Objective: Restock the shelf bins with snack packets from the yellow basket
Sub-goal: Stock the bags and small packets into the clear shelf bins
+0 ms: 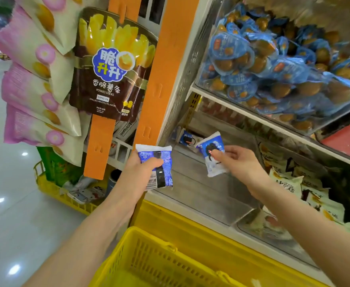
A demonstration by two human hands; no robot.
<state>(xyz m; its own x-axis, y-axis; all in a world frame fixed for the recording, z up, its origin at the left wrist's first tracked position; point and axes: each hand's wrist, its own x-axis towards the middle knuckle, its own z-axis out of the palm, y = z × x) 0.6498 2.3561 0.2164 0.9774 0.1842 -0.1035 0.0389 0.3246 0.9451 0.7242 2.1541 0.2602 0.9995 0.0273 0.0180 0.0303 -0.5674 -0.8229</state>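
Right hand (239,162) pinches one blue packet (212,155) over the clear bin (211,195); left hand (141,172) clamps another packet (156,167). Released early, it could miss.

We find the basket (149,264) at the bottom centre of the frame, below both hands. The left hand (137,175) sits at centre with one packet (156,166) in it; the right hand (239,162) lies to its right with a second packet (212,154), over the clear bin (201,189). A third packet (187,138) lies at the back of that bin. The upper bin (294,65) fills the upper right. Hanging bags (114,65) occupy the upper left, with a second basket (51,189) beneath them.
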